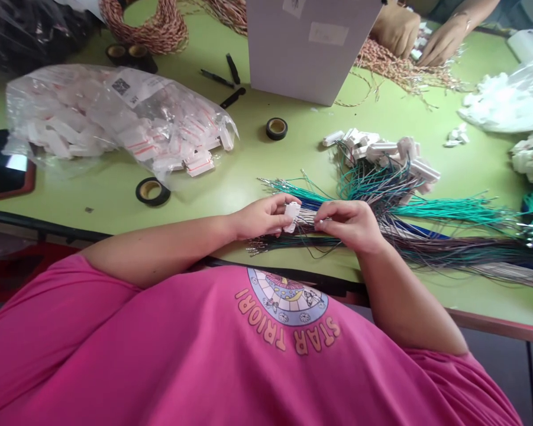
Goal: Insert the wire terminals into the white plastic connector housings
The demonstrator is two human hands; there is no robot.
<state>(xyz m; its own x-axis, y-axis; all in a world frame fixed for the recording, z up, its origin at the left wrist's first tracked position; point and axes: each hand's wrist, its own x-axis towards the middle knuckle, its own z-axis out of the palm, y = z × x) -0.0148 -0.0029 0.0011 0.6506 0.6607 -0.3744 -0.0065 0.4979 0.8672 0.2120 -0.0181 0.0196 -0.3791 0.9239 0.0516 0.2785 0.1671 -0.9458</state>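
While the left hand clamps its fingers on a white connector over the left end of the wire bundle, the right hand has its fingers together above the bundle; what they grip cannot be determined.

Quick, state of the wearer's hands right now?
Left hand: closed, holding a white connector.
Right hand: pinched closed; what it holds can't be told.

Place: wire-assembly workshop
Surface before me: green, shared with a co-worker
Wires: bundled, coiled, metal-tipped
Bags: many white connectors
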